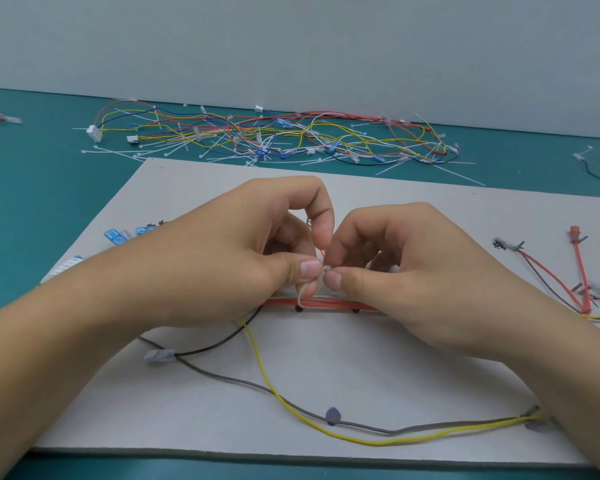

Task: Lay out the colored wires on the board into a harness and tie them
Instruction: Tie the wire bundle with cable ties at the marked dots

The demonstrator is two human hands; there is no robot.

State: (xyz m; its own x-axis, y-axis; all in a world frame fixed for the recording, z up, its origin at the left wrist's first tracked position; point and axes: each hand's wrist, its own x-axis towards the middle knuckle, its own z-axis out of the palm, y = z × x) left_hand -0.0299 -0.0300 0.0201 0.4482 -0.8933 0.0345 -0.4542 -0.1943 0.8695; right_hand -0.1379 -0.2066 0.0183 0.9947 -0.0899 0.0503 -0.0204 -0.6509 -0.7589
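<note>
A grey board (361,358) lies on the teal table. A bundle of red wires (329,303) runs across its middle past black pegs. A white cable tie (301,295) loops round that bundle. My left hand (243,251) pinches the tie between thumb and forefinger. My right hand (402,265) pinches the tie's other end, thumb tip against my left thumb. A yellow wire (326,432) and a grey wire (229,378) sag toward the board's front edge. A black wire (219,345) ends in a pale connector (160,355).
A tangle of finished harnesses and loose white ties (264,136) lies along the back wall. Red and brown wires with terminals (575,271) sit at the board's right. Blue terminals (118,235) lie at its left. A further wire (596,168) lies at far right.
</note>
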